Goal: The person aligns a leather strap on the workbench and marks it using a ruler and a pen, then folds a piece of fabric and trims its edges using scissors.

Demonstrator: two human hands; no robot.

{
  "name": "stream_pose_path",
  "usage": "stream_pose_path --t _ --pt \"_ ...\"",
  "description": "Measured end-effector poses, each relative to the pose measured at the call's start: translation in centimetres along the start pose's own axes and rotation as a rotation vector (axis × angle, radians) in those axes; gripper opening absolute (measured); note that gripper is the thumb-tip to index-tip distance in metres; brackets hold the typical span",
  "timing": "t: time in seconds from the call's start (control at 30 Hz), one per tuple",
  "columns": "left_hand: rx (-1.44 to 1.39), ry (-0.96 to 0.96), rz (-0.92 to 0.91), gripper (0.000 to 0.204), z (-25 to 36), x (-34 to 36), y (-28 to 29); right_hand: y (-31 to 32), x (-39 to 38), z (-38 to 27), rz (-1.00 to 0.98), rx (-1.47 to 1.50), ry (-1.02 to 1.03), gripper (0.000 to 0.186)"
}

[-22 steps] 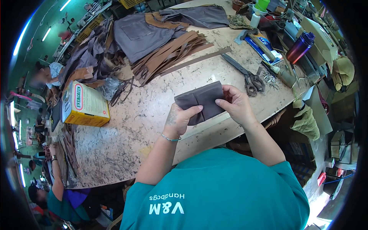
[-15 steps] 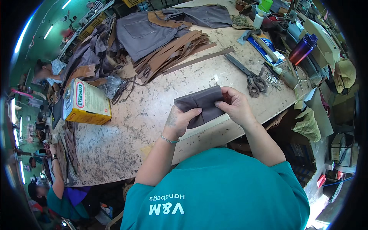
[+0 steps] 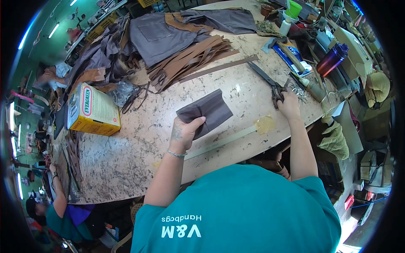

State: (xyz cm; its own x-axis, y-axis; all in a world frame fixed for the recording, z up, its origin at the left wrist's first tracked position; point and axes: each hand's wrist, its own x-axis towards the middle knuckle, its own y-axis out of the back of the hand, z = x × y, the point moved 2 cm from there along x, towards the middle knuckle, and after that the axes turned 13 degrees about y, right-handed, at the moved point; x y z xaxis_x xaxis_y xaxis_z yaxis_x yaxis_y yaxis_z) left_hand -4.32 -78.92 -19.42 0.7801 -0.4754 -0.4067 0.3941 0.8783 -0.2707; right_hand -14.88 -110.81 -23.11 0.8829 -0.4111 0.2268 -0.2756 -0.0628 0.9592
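Note:
A folded dark brown leather piece [image 3: 206, 111] is held over the table by my left hand [image 3: 185, 131], the thumb pressed on top near its lower left side. My right hand [image 3: 290, 104] reaches to the large dark scissors [image 3: 265, 76], its fingers closed round the handle loops. The scissors lie on the table with blades pointing to the far left. Part of the handles is hidden under my fingers.
A yellow and white metal can [image 3: 95, 111] stands at the left. Brown leather strips [image 3: 190, 59] and dark leather sheets [image 3: 162, 38] lie at the back. A hammer [image 3: 291, 57], a purple bottle [image 3: 333, 59] and small tools crowd the right. A co-worker [image 3: 63, 211] sits lower left.
My right hand has let go of the leather piece and moved right to the scissors' handles. My left hand, still holding the leather, has shifted a little left and tilted it.

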Motion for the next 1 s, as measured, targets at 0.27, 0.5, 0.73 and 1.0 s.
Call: stream_pose_path --t 0.27,0.5,0.73,1.0 --pt "-0.022 -0.059 0.06 0.026 0.8 0.1 1.8 0.9 3.0 0.7 -0.356 0.026 0.055 0.02" --pt "-0.175 -0.166 -0.062 0.031 2.0 -0.3 1.8 2.9 -8.0 -5.4 -0.298 1.56 -0.164 0.034" --pt "-0.185 -0.203 -0.14 0.033 3.9 -1.3 -0.9 4.1 -12.7 -8.1 -0.523 1.199 0.142 0.067" --pt "0.131 -0.208 -0.1 0.024 2.9 -1.9 -1.7 3.8 -12.2 -9.3 -0.582 1.308 0.103 0.069"
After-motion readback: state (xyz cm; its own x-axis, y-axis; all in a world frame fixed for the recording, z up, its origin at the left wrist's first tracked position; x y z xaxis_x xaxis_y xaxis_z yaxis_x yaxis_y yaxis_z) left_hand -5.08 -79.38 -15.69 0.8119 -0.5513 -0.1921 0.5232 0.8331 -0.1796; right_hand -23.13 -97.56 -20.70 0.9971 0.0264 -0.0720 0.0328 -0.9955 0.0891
